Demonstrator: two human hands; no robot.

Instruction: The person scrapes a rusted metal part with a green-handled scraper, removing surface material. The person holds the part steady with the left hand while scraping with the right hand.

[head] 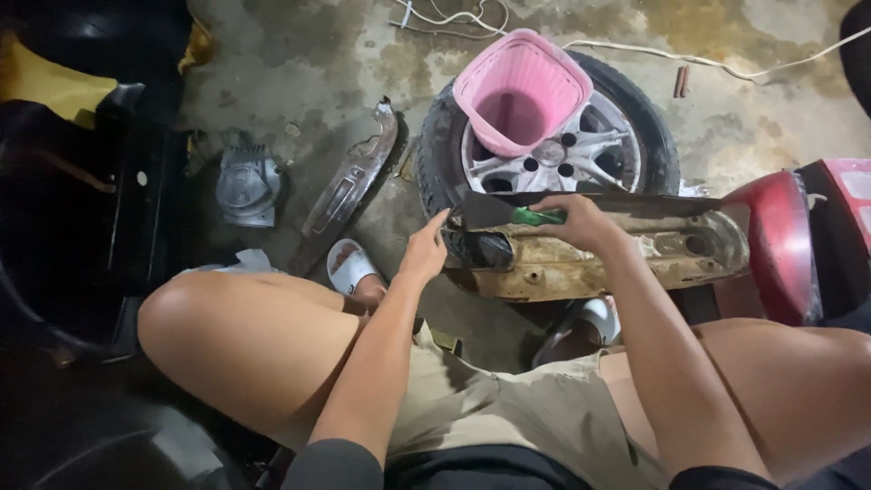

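Between both hands (494,231), scraper (504,213) rests on rusty panel (581,263).

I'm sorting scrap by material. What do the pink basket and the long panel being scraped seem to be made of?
Basket: likely plastic, matte pink, with a moulded woven pattern. Panel: probably plastic or metal, crusted tan and dirty; its look leaves it open. The right hand holds a green-handled scraper on it.

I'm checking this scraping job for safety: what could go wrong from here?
1. The left hand steadies the rusty panel right beside the scraper; a slip could cut the fingers.
2. The panel seems propped against the wheel and might shift.
3. The right hand grips the scraper above bare knees, where rust flakes may fall.
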